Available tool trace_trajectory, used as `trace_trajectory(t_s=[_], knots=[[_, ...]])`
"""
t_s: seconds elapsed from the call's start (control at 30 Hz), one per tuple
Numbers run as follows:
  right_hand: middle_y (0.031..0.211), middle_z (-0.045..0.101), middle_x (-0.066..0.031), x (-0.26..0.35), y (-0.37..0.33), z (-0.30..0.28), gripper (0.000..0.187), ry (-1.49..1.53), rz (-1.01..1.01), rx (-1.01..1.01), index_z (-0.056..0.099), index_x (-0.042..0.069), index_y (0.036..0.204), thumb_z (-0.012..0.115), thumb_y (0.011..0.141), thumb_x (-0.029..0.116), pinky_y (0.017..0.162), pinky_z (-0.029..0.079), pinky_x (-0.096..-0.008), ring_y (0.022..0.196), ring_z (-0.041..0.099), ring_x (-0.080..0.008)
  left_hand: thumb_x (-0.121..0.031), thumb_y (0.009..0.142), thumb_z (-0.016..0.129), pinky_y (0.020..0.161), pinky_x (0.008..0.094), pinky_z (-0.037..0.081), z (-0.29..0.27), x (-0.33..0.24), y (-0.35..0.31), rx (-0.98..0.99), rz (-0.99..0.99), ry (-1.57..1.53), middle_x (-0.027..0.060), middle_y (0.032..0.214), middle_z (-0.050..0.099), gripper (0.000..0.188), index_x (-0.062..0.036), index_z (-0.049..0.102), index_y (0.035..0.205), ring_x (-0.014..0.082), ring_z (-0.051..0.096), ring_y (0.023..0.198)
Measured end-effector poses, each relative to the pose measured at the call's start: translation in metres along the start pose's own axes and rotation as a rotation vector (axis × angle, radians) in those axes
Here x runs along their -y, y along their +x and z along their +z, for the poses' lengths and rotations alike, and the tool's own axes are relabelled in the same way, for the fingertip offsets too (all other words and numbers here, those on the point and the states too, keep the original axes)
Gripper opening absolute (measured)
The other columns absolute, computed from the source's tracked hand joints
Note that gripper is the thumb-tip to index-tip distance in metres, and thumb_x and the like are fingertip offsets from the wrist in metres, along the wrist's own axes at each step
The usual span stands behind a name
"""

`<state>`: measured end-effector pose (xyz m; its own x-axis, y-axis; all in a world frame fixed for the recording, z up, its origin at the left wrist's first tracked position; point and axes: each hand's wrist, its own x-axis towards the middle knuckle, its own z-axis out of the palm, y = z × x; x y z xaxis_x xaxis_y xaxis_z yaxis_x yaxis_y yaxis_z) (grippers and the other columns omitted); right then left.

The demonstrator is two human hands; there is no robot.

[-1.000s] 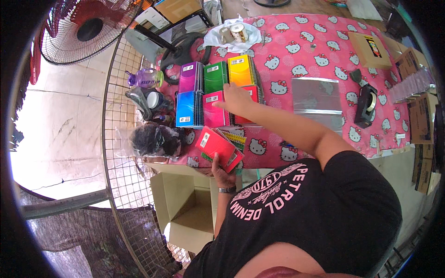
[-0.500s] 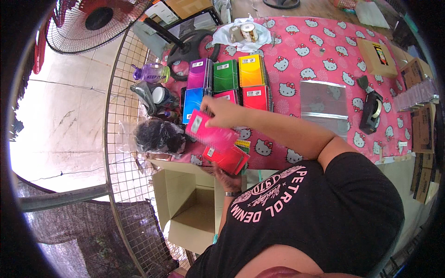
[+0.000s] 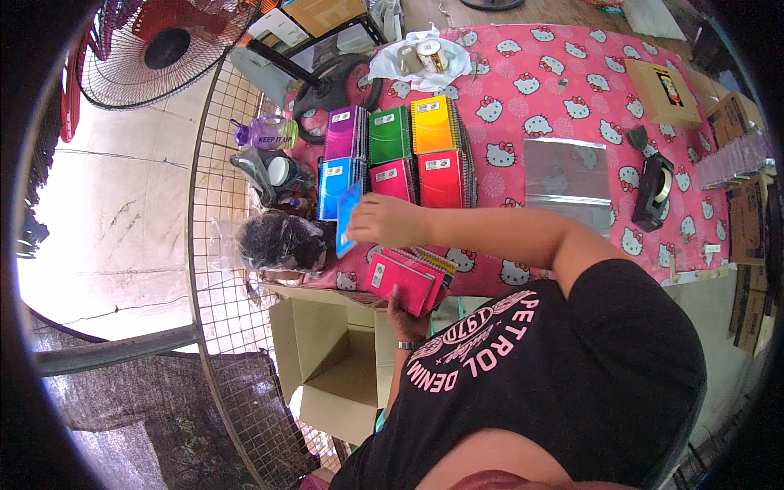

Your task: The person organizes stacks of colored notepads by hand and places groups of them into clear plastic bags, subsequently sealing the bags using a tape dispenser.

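My right hand [image 3: 384,220] is closed on a blue notebook [image 3: 346,224], held tilted just in front of the blue stack. Lower down, near the table's front edge, my left hand [image 3: 407,318] grips a small pile of spiral notebooks [image 3: 404,282]. A pink one lies on top, with red and yellow edges below it. Six stacks of spiral notebooks stand on the table in two rows. Purple [image 3: 346,133], green [image 3: 390,135] and yellow [image 3: 437,124] form the far row; blue [image 3: 336,181], pink [image 3: 392,181] and red [image 3: 443,178] form the near row.
An open cardboard box [image 3: 339,359] stands below the table edge. Left of the stacks are a plastic-wrapped black bundle [image 3: 282,242] and a purple-lidded bottle [image 3: 268,132]. Clear plastic sleeves [image 3: 567,184] and a tape dispenser [image 3: 653,192] lie to the right on the pink tablecloth [image 3: 490,106].
The pink notebook from my right hand now tops the pile in my left hand, covering the red one. My right hand has taken a blue notebook.
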<state>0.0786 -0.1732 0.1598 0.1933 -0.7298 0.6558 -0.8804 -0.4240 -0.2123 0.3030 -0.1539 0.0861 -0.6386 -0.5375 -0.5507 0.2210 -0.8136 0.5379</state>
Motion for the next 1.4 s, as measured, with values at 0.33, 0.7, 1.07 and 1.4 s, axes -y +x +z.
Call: trace_trajectory(t_s=[0.33,0.7,1.07,1.4], knots=[[0.128,0.047,-0.0177,0.040,-0.182,-0.125,0.069,0.693,0.945,-0.009,0.037,0.008,0.132,0.067,0.070,0.012,0.100,0.036,-0.0406,0.116,0.049,-0.0325,-0.027,0.077,0.068,0.087,0.0438,0.050,0.091,0.054,0.018,0.208,-0.189,0.330,0.0140,0.111,0.058,0.060,-0.0002,0.042,0.124,0.0300,0.059,0.103],[0.122,0.048,-0.0159,0.010,-0.399,-0.115,0.087,0.561,1.176,-0.400,0.026,0.014,0.137,0.075,0.065,0.009,0.097,0.039,-0.0371,0.115,0.049,-0.0302,0.001,0.065,0.077,0.095,0.0355,0.045,0.175,0.242,0.149,0.794,0.169,1.089,0.0086,0.121,0.049,0.080,-0.0101,0.029,0.128,0.0223,0.051,0.113],[0.118,0.047,-0.0166,0.008,-0.423,-0.111,0.086,0.284,1.108,-0.393,0.032,0.009,0.130,0.078,0.057,0.009,0.093,0.042,-0.0398,0.110,0.050,-0.0344,-0.001,0.058,0.079,0.100,0.0372,0.039,0.175,0.256,0.154,0.860,0.092,1.038,0.0094,0.127,0.041,0.090,-0.0102,0.025,0.129,0.0242,0.042,0.122],[0.125,0.045,-0.0201,-0.001,-0.449,-0.068,0.078,0.230,1.101,-0.399,0.034,0.008,0.125,0.077,0.060,0.012,0.095,0.041,-0.0419,0.115,0.046,-0.0387,-0.002,0.057,0.080,0.104,0.0366,0.034,0.159,0.272,0.169,0.909,0.275,1.205,0.0117,0.122,0.044,0.081,-0.0073,0.032,0.122,0.0270,0.041,0.122]])
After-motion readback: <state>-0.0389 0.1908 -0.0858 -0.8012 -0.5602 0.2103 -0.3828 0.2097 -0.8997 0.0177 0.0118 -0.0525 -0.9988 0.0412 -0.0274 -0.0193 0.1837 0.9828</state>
